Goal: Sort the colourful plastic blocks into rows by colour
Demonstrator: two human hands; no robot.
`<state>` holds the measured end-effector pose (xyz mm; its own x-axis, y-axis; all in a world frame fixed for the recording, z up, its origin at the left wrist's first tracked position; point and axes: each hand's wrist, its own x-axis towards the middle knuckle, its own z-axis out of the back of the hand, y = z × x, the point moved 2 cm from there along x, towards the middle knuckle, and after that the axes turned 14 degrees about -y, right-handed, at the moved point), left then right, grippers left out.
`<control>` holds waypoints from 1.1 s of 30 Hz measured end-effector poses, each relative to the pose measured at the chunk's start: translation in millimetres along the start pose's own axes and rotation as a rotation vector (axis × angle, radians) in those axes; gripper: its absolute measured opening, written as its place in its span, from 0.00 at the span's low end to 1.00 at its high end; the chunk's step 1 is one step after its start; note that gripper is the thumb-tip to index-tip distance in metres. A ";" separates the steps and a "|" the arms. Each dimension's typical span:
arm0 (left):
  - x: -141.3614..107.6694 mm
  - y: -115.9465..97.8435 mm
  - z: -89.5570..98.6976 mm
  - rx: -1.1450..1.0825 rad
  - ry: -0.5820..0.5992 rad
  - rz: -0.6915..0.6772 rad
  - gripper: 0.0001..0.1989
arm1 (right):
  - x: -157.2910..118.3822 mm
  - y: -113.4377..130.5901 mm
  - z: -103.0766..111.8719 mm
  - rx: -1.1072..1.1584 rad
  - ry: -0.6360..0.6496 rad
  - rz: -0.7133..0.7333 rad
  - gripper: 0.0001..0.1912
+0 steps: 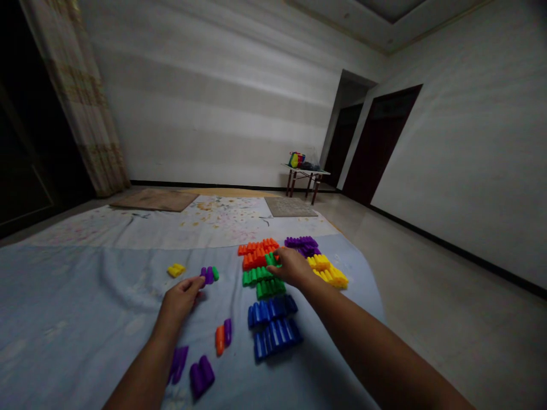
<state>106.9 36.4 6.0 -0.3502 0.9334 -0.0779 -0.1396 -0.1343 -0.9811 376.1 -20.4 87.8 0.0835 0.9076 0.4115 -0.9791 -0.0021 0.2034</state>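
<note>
My left hand (182, 296) is closed in a pinch at the near end of a small group of purple tube-shaped plastic pieces (207, 275), with a green piece (215, 274) at its right side. My right hand (293, 266) pinches a green plastic piece (270, 259) over the sorted rows. Below it lie green rows (257, 277), with orange rows (255, 259) behind and dark blue rows (273, 327) nearer to me. To the right of this hand are yellow pieces (331, 272), and purple rows (302, 245) lie beyond it.
Loose on the light blue cloth (106, 296) are yellow pieces (176, 270), an orange piece (219, 340) beside a purple one (228, 332), and more purple pieces (201, 376) near me. Two flat boards (156, 200) lie at the far edge. A small table (318, 171) stands beyond.
</note>
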 end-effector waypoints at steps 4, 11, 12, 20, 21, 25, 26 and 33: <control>1.9 5.3 -1.6 -0.009 0.015 0.009 0.25 | 1.8 15.8 -9.4 -0.191 0.084 0.073 0.18; 0.3 5.4 -1.4 -0.015 0.009 -0.011 0.25 | 5.1 25.7 -18.9 -0.310 0.143 0.075 0.17; -0.4 4.8 -1.4 -0.019 0.011 -0.006 0.26 | 5.4 25.5 -19.3 -0.319 0.148 0.075 0.17; -2.7 2.5 -0.6 -0.046 0.034 0.018 0.25 | -1.3 34.0 -3.9 -0.167 -0.008 0.112 0.19; -3.9 0.4 -0.2 -0.050 0.038 0.017 0.25 | -3.4 38.2 -1.9 -0.086 -0.032 0.132 0.18; -13.3 -14.2 -0.8 -0.052 0.075 0.010 0.24 | -14.0 55.7 -0.8 0.262 -0.066 0.174 0.13; -16.6 -18.4 -2.2 -0.047 0.104 0.007 0.24 | -16.8 59.0 -2.3 0.330 -0.068 0.176 0.14; -36.5 -35.7 -17.6 0.012 0.334 -0.014 0.25 | -28.7 65.7 -16.8 0.491 -0.080 0.217 0.30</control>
<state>140.9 13.0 40.8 -0.0259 0.9924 -0.1202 -0.1539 -0.1228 -0.9804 306.3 -39.6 74.4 -0.0788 0.8298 0.5525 -0.7751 -0.3995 0.4895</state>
